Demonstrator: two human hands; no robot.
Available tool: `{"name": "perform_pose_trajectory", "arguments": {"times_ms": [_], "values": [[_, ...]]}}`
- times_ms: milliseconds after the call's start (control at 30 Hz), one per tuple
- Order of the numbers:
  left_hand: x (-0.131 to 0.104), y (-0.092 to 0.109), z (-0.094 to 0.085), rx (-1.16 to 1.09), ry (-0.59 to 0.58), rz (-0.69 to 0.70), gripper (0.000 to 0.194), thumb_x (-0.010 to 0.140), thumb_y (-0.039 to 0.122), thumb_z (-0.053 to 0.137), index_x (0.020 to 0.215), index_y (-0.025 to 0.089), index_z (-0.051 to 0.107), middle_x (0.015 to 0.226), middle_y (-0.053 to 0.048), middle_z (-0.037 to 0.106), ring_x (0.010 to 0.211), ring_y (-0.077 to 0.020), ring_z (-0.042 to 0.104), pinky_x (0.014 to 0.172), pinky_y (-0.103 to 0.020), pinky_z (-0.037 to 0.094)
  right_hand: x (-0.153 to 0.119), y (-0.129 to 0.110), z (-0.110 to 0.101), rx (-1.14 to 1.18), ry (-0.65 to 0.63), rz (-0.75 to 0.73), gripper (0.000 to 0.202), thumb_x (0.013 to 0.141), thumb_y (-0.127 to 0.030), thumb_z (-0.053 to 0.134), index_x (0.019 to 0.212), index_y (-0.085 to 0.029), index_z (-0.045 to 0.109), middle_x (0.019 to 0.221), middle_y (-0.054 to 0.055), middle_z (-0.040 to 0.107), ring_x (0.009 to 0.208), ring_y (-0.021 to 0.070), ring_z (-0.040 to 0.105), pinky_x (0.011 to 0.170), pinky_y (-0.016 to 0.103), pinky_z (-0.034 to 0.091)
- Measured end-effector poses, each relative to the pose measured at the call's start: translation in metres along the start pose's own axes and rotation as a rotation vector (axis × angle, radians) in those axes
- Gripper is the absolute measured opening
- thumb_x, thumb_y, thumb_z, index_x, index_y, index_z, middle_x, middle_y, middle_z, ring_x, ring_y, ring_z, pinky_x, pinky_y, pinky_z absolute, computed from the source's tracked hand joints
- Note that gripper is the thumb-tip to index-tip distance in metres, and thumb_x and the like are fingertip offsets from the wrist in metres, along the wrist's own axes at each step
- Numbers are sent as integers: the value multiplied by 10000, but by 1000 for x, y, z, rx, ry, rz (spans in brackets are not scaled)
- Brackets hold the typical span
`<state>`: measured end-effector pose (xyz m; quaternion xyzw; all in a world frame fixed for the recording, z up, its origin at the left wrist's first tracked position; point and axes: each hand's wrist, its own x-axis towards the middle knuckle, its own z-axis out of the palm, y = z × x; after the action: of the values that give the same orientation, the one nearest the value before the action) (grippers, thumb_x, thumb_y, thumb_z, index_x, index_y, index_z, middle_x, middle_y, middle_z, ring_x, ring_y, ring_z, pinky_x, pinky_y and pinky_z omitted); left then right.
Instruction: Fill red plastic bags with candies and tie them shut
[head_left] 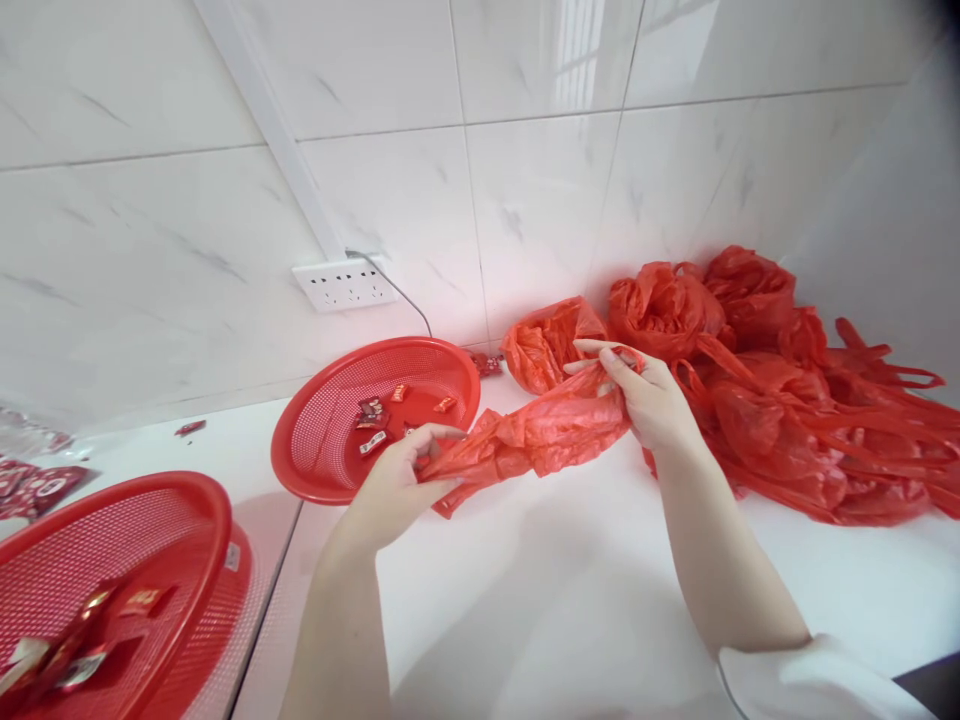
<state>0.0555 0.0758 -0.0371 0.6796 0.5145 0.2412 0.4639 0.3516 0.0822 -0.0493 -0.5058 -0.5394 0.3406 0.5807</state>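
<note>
A crumpled red plastic bag (536,437) is stretched between my two hands above the white table. My left hand (401,480) pinches its lower left end, close to the rim of a red mesh basket (315,470). The bag's other end is gripped by my right hand (645,395), thumb over the plastic and index finger extended. Just behind that hand sits a rolled red bag (551,340). To its right spreads a heap of red plastic bags (810,420), loops and handles sticking out.
Small wrapped sweets (373,415) lie in the far basket. A second red basket (202,530), nearer on the left, holds more wrapped pieces. Red packets (56,488) lie beyond it. A socket strip (345,285) with a grey cable is on the tiled wall.
</note>
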Motion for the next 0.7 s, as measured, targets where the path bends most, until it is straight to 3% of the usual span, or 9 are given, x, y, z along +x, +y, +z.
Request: {"name": "perform_pose_trajectory", "arguments": {"times_ms": [100,200,267,333,433,467,533,633,700], "values": [[-2,1,-3,23,-10,-18,442,736,397,699,1131,224,605,1038,-46,673,848,-225,663,643,-306,567,1,0,-6,-259,63,-52,440,932,-501,453,1162,-203,680,610,3,627,640,169,611,683,291,485],[-1,1,-2,98,115,21,360,766,476,660,1004,206,648,1006,-37,681,881,-221,644,749,-315,534,0,-1,-8,-408,85,-76,408,926,-485,459,1080,-204,711,533,-22,539,558,160,554,609,286,461],[1,0,2,116,178,27,324,799,484,615,948,199,651,937,-25,683,831,-201,632,746,-308,508,-4,-5,-8,-479,79,-107,373,878,-479,547,1107,-222,690,664,-3,615,610,175,579,621,308,479],[5,-2,7,76,206,12,288,816,464,588,896,192,633,849,-8,667,755,-176,611,694,-287,488,-12,-13,-5,-562,121,-223,432,814,-450,645,1198,-253,630,956,49,675,828,235,632,752,376,511],[11,-3,15,-30,236,14,225,810,409,589,830,185,590,784,8,625,718,-156,584,643,-256,472,-29,-26,6,-583,188,-491,377,838,-341,642,1210,-295,598,1239,86,597,1165,291,543,972,460,444],[13,-2,18,-56,239,27,207,800,389,600,828,185,581,786,8,619,729,-155,583,649,-253,474,-35,-29,12,-542,132,-562,298,872,-302,601,1169,-304,612,1214,81,612,1175,276,542,985,449,440],[14,0,24,-114,234,68,182,784,351,619,848,186,574,818,4,623,770,-159,590,692,-255,484,-43,-31,27,-438,-153,-599,215,927,-244,511,1103,-306,618,1093,55,664,1061,224,610,922,382,484],[13,5,33,-249,184,103,175,785,325,619,872,193,543,826,6,613,776,-152,594,721,-256,489,-43,-17,56,-411,-599,-443,228,972,-208,394,1092,-255,582,1009,33,689,844,158,646,749,286,507],[11,8,36,-317,126,67,199,794,347,609,898,206,516,821,14,600,755,-147,596,694,-254,492,-37,0,74,-570,-690,-333,248,966,-164,351,1081,-200,567,992,62,691,780,155,636,669,265,478]]}}
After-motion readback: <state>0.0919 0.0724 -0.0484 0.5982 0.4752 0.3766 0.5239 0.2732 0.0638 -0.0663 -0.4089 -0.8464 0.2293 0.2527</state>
